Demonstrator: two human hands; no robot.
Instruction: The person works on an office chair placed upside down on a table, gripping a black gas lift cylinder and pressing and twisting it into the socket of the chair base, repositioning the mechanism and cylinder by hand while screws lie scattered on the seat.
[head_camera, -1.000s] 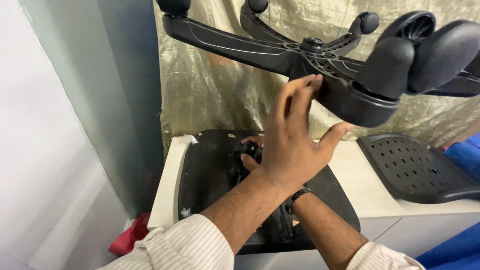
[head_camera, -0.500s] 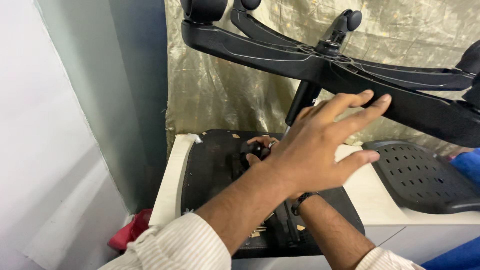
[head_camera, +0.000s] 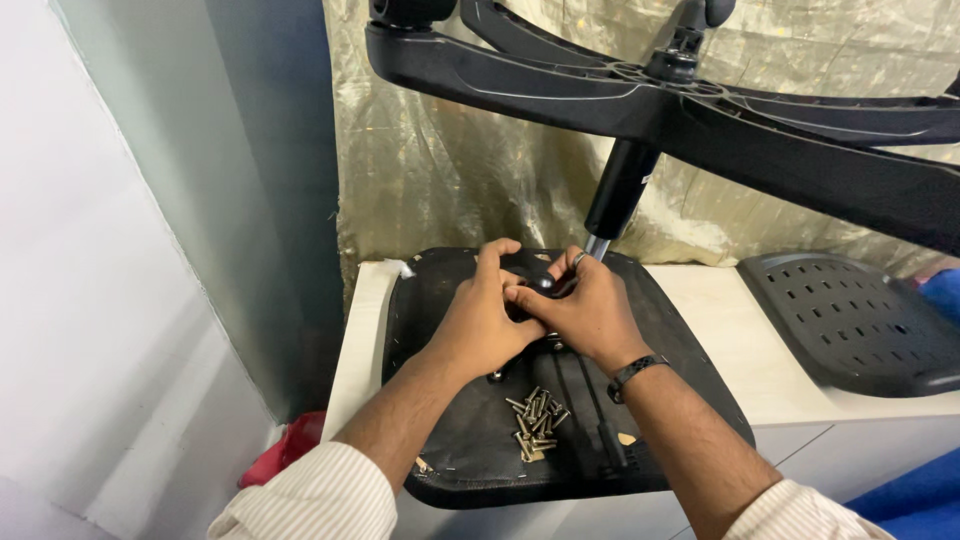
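Note:
A black chair seat (head_camera: 680, 340) lies upside down on a white table (head_camera: 362, 330). My left hand (head_camera: 485, 320) and my right hand (head_camera: 585, 310) meet at its centre, fingers curled around the black seat mechanism (head_camera: 540, 285) where the gas cylinder (head_camera: 620, 190) enters. The cylinder rises to the black star base (head_camera: 640, 100) overhead. A pile of several metal screws (head_camera: 535, 420) rests on the seat just below my hands. A black band (head_camera: 637, 372) circles my right wrist.
A black perforated chair panel (head_camera: 850, 320) lies on the table to the right. A crinkled gold sheet (head_camera: 450, 170) hangs behind. A red cloth (head_camera: 285, 455) lies low at the left by the wall; blue fabric (head_camera: 910, 500) shows at bottom right.
My left hand came down from the star base to the seat mechanism, joining my right hand. The star base has turned, and its castors have left the view.

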